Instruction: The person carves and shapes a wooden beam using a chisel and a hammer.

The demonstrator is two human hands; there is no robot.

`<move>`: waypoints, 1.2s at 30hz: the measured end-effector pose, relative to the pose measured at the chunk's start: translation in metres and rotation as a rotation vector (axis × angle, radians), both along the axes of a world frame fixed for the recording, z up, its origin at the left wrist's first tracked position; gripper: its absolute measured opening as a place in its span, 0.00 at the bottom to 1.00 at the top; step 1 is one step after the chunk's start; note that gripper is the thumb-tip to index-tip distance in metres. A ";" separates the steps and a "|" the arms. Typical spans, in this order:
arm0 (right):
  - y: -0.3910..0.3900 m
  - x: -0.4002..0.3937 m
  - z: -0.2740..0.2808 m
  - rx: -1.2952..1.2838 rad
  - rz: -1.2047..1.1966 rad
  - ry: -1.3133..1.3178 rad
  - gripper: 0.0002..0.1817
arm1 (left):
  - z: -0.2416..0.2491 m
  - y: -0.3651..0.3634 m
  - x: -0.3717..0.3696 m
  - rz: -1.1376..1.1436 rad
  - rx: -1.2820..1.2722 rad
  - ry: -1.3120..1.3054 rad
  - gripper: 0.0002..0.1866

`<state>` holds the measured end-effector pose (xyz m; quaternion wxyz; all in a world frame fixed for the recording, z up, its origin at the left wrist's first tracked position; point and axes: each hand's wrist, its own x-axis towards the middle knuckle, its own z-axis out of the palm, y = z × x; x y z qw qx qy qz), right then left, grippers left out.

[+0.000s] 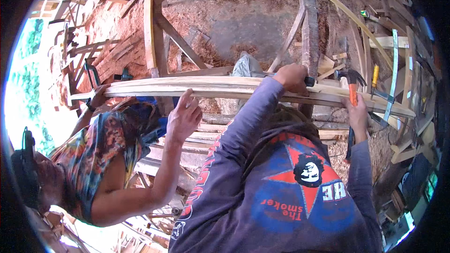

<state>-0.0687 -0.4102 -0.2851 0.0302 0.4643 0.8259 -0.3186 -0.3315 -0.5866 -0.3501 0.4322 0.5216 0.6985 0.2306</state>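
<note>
Long, slightly bowed wooden strips [211, 85] lie stacked together across the view in front of my chest. My left hand [291, 78] is closed over the upper side of the strips, around a tool with a black end [309, 81]; the rest of that tool is mostly hidden by my fingers. At the right, my right hand [358, 111] grips a claw hammer [352, 89] with an orange and black handle, head up, right at the strips' front edge. A bar clamp [391, 82] crosses the strips near their right end.
A co-worker [108, 154] stands at the left, one hand [98, 96] on the strips' left end, the other [185, 117] raised near their middle. Wooden posts [150, 23] and braces rise beyond. Shavings and offcuts cover the floor. A yellow-handled tool [375, 76] stands beside the clamp.
</note>
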 end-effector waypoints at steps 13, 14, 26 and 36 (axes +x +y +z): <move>0.001 -0.004 0.003 -0.042 -0.014 -0.056 0.20 | -0.024 0.011 0.019 0.201 -0.068 -0.067 0.26; 0.001 -0.006 0.006 -0.023 0.003 -0.089 0.20 | -0.013 0.007 0.019 0.218 -0.081 -0.075 0.26; -0.014 -0.026 0.035 -0.026 -0.118 -0.197 0.20 | 0.118 -0.056 -0.021 1.239 1.007 -0.757 0.08; 0.002 -0.001 0.005 -0.041 -0.019 -0.045 0.28 | 0.057 -0.086 0.031 1.626 1.145 -1.127 0.04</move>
